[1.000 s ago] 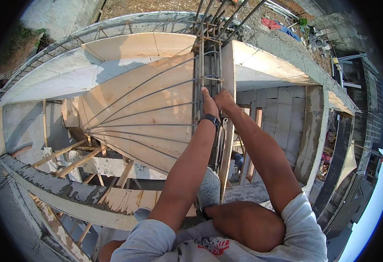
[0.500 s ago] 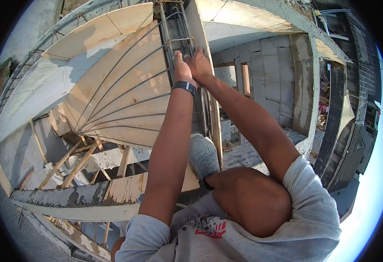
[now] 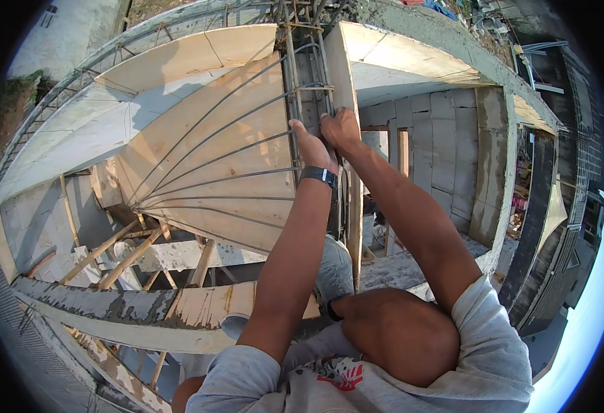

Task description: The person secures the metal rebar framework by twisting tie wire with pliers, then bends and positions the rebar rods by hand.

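Note:
My left hand (image 3: 312, 148), with a dark watch on its wrist, is at the left side of the long rebar cage (image 3: 309, 88) inside the narrow formwork channel. Its thumb points up along the cage; what its fingers hold is hidden. My right hand (image 3: 342, 129) is closed at the cage's right side, close to the upright plywood board (image 3: 343, 76); anything in its fingers is too small to make out. Several thin bars (image 3: 226, 180) fan out from the cage across the plywood sheet (image 3: 198, 151) on the left.
My shoe (image 3: 335, 265) rests in the channel below my hands. Wooden props (image 3: 130, 259) stand under an opening at the lower left. A concrete beam (image 3: 123, 306) crosses the lower left. Block walls (image 3: 436, 151) surround a deep opening at the right.
The view dipped toward my hands and then came partly back. My hands, side by side and touching before, now show a small gap between the left thumb and the right fingers.

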The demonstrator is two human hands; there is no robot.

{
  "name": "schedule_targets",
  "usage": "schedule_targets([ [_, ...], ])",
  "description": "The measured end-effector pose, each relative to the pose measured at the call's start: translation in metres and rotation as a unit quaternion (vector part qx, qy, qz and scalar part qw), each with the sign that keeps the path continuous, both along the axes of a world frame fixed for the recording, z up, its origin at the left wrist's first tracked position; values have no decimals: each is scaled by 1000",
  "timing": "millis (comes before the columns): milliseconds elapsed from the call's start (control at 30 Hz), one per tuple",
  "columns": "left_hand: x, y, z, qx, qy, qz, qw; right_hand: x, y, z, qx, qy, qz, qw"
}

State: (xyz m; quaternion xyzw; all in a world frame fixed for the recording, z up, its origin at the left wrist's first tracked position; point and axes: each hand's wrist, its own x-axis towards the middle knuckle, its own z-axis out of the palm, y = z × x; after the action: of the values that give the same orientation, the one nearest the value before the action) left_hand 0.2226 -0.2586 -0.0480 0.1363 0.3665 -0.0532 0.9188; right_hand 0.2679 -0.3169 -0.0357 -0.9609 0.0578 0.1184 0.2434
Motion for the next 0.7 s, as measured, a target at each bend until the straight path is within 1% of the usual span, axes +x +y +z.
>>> schedule_targets([
  [33,-3,1,-2,-1,-17,-12,1000,1,4,5,63,40,-102,992],
  [67,-6,1,-5,-2,-35,-25,999,2,3,-1,42,39,-86,995],
  [167,-11,4,-1,4,-63,-33,997,1,6,6,26,48,-77,996],
  [300,-14,4,-5,4,-106,-30,994,-1,10,8,27,79,-101,991],
  [400,-16,4,-10,-1,-92,-33,995,-4,10,19,54,108,-95,988],
  [500,-18,4,-3,16,-81,-34,996,-6,10,10,5,80,-75,994],
  [533,-18,8,4,21,-118,-49,992,-3,11,9,14,95,-90,991],
  [633,-10,3,-4,45,-74,-35,996,0,14,17,-5,134,-75,988],
  [700,-11,2,-4,22,-97,-31,995,-3,11,8,1,92,-73,993],
])
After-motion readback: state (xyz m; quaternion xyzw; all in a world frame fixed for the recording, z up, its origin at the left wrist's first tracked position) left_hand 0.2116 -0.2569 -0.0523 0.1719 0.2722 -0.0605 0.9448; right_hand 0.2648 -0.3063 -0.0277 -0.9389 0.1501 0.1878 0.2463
